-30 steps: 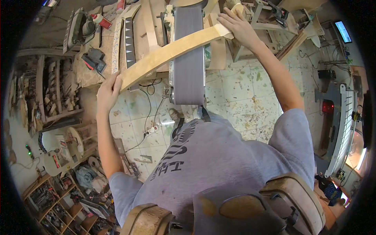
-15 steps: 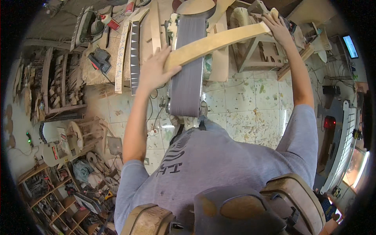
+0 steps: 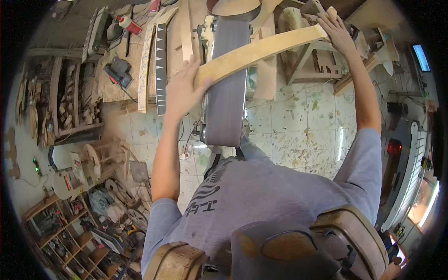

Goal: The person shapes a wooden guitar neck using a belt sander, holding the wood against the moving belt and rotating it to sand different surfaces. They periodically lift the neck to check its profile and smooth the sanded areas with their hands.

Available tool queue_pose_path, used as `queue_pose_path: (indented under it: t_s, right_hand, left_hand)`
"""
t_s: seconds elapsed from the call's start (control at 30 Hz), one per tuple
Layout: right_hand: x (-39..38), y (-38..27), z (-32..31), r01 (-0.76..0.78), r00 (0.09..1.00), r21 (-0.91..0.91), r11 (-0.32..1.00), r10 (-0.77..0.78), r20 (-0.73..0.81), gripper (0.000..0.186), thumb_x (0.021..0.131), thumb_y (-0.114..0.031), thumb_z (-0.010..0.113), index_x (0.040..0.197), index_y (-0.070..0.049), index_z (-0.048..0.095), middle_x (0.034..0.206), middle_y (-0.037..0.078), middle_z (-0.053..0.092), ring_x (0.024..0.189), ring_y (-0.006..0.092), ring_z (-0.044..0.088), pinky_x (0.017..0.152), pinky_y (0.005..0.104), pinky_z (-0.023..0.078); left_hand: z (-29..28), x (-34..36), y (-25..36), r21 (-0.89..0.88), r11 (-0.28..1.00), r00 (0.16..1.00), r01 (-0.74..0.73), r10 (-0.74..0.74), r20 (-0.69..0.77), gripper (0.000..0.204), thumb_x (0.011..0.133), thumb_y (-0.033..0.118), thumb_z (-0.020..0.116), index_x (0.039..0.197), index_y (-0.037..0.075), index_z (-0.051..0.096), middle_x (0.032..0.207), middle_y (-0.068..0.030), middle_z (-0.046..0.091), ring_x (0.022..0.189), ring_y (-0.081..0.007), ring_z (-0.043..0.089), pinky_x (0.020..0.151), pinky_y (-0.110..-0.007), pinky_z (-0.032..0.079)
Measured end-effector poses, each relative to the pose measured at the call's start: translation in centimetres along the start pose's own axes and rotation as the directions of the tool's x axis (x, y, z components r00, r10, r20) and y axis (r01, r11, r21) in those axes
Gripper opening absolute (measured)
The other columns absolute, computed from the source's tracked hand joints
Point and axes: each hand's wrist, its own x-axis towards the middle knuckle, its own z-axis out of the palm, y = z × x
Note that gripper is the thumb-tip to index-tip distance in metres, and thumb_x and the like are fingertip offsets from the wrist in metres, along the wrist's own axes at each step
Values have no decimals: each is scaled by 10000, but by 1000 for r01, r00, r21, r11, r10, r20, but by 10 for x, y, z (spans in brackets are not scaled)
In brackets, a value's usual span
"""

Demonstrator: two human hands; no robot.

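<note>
A curved wooden slat [image 3: 261,50] lies slantwise across the dark belt of a belt sander [image 3: 227,109], its right end farther from me than its left. My left hand [image 3: 185,88] is closed round the slat's left end, just left of the belt. At the far right my right hand [image 3: 337,33] grips the other end, with its fingers over the top. Beyond the belt's far end sits a round drum-like part [image 3: 234,8]. The slat hides a stretch of the belt beneath it.
Left of the sander, a workbench [image 3: 112,88] carries a corded power tool [image 3: 119,72], a red and white glue bottle [image 3: 129,24] and a dark strip with white triangles [image 3: 161,70]. A wooden frame [image 3: 303,65] stands to the right. Shelves [image 3: 70,233] line the lower left.
My right hand and the slat's right end have shifted slightly to the right. The left hand still holds its end, a little nearer to the slat's tip.
</note>
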Motion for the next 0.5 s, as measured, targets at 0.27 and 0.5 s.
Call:
queue_pose_path:
  t_s: [0.27,0.5]
  right_hand:
    - [-2,-63,-36,22,990,165,986,1,-139,626,954,-232,542,1544,-111,371,1594,48,404,1516,234,304,1247,457,209]
    - [-7,-131,-86,-55,980,273,961,104,-168,519,921,-131,542,1434,-75,485,1509,114,492,1490,271,355,1214,480,277]
  left_hand:
    - [-27,-9,-78,-124,968,975,218,-210,78,520,1064,475,378,1394,149,614,1251,-188,680,1156,-390,642,982,-433,493]
    - [-59,-17,-139,-96,981,984,169,-162,77,548,1065,506,346,1325,151,673,1162,-216,703,1099,-393,665,934,-437,504]
